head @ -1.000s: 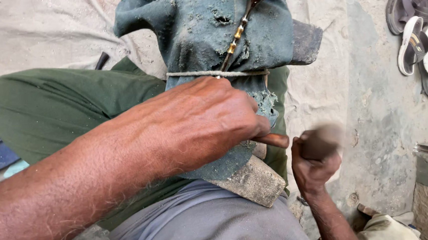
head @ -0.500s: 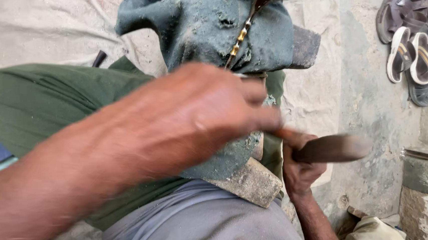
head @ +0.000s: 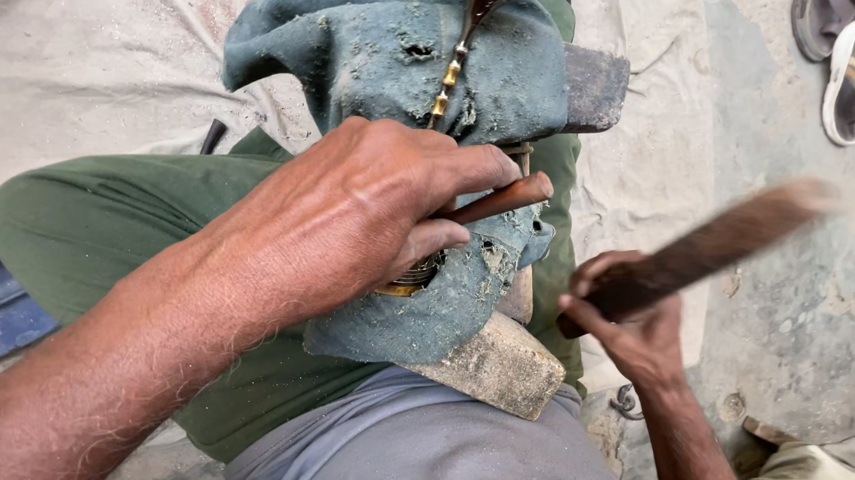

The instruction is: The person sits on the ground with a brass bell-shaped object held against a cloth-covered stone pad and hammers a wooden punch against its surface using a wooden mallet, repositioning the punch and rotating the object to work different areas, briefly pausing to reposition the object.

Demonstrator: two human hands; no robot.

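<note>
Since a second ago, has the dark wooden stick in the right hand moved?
Yes. The dark wooden stick in the right hand has swung up and rightward, away from the dusty blue-green cloth, toward the sandals.

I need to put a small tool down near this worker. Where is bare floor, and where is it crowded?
Bare cloth-covered floor lies at upper left, beyond the green-trousered knee. Grey floor lies open between the stone block and the sandals. The lap is crowded: left hand, right hand with blurred stick.
</note>
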